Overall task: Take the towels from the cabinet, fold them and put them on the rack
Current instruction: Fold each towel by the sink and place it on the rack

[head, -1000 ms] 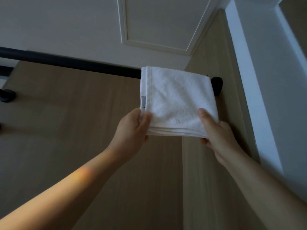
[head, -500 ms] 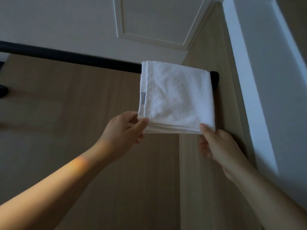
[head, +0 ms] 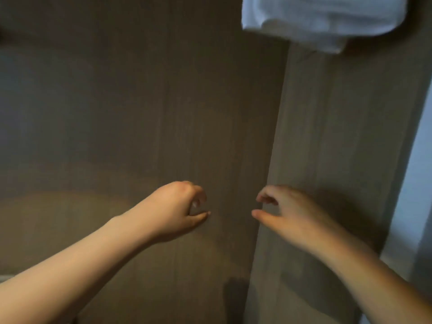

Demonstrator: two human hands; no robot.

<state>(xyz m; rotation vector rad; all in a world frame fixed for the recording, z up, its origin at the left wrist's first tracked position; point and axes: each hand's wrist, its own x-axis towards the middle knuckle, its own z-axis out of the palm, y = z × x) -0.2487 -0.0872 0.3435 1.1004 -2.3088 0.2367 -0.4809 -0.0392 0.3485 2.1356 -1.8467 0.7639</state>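
towel look: your towel (head: 322, 17) is white and fluffy, folded into stacked layers. Only its bottom part shows, and it's kinda blurry.
count: one towel, two hands, two wood panels: a darker panel (head: 140, 113) and a paler panel (head: 339, 136).
towel vs fingers: it's well above both sets of fingers, up and over toward your right-hand side. It touches neither hand.
left hand (head: 175, 211): its fingers (head: 198, 197) are loosely curled, with the thumb poking out toward your other hand. It's holding nothing.
right hand (head: 287, 211): same deal. Its fingers (head: 266, 199) are loosely curled with the thumb out, and it's empty.
between the hands: your thumb tips point at each other, near but apart, in front of the darker panel.
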